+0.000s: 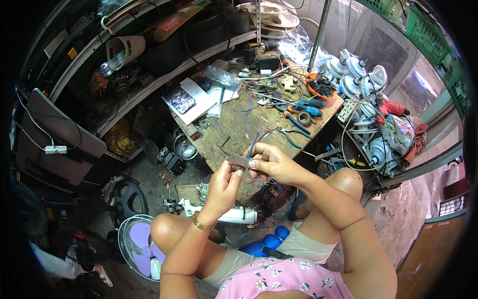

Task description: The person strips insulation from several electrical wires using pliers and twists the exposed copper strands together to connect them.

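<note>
Over the near edge of the wooden workbench (209,134), my two hands meet. My left hand (225,185), with a gold watch or bracelet at the wrist, is closed on a small flat brown piece that looks like folded sandpaper (237,160). Pressed up against it, my right hand (271,162) pinches a thin blue wire (254,141), whose end sticks up past the fingers. More red and blue wires (264,181) hang just below my hands. Underneath lies a white fan body (224,213) between my knees. The fingertips partly hide the contact point.
Blue-handled pliers (290,138), black tape (303,118), screwdrivers and an orange bowl (318,89) crowd the bench's right side. A bent hex key (225,147) lies near my hands. White fan parts (351,74) pile up at right; a purple-bladed fan (143,246) stands lower left.
</note>
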